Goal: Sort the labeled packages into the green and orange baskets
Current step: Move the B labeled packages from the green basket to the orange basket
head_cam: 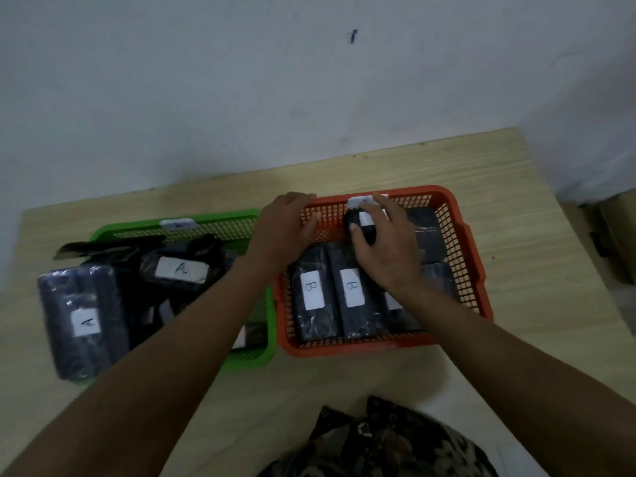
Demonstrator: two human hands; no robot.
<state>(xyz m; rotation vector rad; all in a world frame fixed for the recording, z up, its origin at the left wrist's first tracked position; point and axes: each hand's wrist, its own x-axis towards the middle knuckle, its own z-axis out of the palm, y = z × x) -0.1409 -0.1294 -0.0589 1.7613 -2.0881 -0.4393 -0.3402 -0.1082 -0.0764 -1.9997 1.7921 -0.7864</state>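
Package with "A" label [82, 318]: dark wrapped block at the lower left of the frame, lying over the left rim of the green basket; its long axis runs from the upper left down toward the bottom edge, label up.
Green basket [241, 359]: left of centre on the desk, tagged "A" on its far rim; it holds a loose heap of dark packages.
Second "A" package [180, 270]: on top of the heap, long axis nearly across the frame, tilted slightly.
Left hand [287, 230]: centre of the frame, fingers fairly straight and resting on the near-left corner of the orange basket's far rim; it holds nothing.
Orange basket [361, 347]: right of centre, just beside the green one, with a white tag on its far rim.
"B" packages [351, 290]: two lie side by side in the basket's near half, long axes running from the near rim toward the far rim, labels up.
Held package [364, 227]: a dark labelled block in the basket's far half, long axis toward the far rim; its letter is hidden.
Right hand [387, 247]: over the basket, fingers and thumb curled round the held package.
Desk [516, 208]: pale wood grain, against a white wall.
Patterned fabric [385, 442]: dark, at the bottom edge.
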